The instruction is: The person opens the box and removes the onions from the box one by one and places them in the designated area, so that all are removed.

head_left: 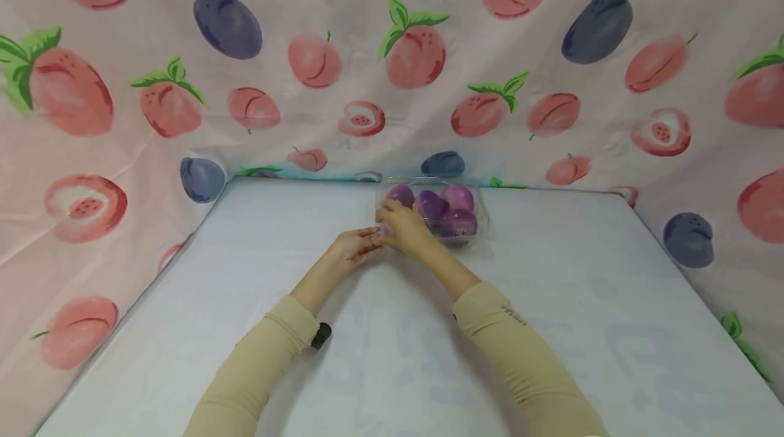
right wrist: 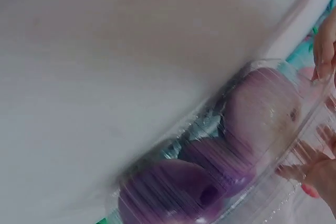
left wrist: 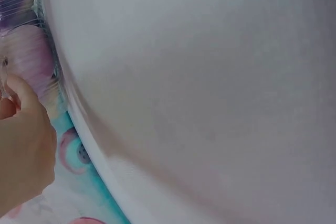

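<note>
A clear plastic box (head_left: 481, 219) sits at the far edge of the white-covered counter (head_left: 582, 273), slightly right of the middle, with at least 4 purple round fruits (head_left: 461, 224) showing through its walls. The right hand (head_left: 405, 227) reaches in from the near right, its fingers bent over the box's near left corner and gripping it. The left hand (head_left: 356, 245) comes in from the near left, thumb and fingers pointing right with their tips at that same corner, just beside the right hand; whether they pinch the plastic I cannot tell. Beige sleeves (head_left: 531, 362) cover both forearms, and a small dark object (head_left: 321, 335) shows just right of the left cuff. Beyond the counter hangs a pale cloth (head_left: 343, 8) printed with pink peaches and dark blue fruit
</note>
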### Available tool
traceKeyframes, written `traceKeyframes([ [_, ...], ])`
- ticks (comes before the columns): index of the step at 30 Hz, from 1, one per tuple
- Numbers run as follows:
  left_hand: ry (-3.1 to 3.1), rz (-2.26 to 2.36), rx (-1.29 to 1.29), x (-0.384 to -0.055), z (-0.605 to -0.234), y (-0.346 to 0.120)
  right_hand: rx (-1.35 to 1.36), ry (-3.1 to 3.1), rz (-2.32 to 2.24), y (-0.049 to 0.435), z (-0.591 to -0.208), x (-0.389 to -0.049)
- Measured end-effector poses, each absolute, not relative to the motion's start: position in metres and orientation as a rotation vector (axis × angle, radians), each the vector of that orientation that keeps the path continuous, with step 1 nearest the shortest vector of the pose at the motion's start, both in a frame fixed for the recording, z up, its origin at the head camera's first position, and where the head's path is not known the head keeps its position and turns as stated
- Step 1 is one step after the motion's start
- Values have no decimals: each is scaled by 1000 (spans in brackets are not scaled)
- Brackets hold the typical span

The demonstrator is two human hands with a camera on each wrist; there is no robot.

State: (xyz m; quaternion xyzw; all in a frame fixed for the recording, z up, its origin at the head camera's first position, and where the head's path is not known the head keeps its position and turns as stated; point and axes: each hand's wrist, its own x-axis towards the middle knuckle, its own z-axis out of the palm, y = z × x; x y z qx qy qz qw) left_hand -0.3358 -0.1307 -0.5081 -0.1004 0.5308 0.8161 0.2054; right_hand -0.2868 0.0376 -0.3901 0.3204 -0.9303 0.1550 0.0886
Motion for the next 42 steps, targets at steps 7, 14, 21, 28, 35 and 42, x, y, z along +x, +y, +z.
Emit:
traceKeyframes([
  [7,1430,2326,-300,-294,-452,-118,987,-2719,354,38,-397,-283],
  [14,1660,2233,-555,-271,-409,-106,1005,-2651,188,29,-406,-273],
  [21,1689,2262,-532,-300,-450,-115,958,-2584,212,25,-408,-273],
  [28,1740,2178,-520,-262,-396,-110,1017,-2635,293,29,-403,-271],
  [35,1770,2177,-496,-268,-406,-112,1066,-2503,350,43,-403,-266],
  [42,1801,2195,-510,-268,-408,-117,1082,-2319,440,84,-394,-257],
])
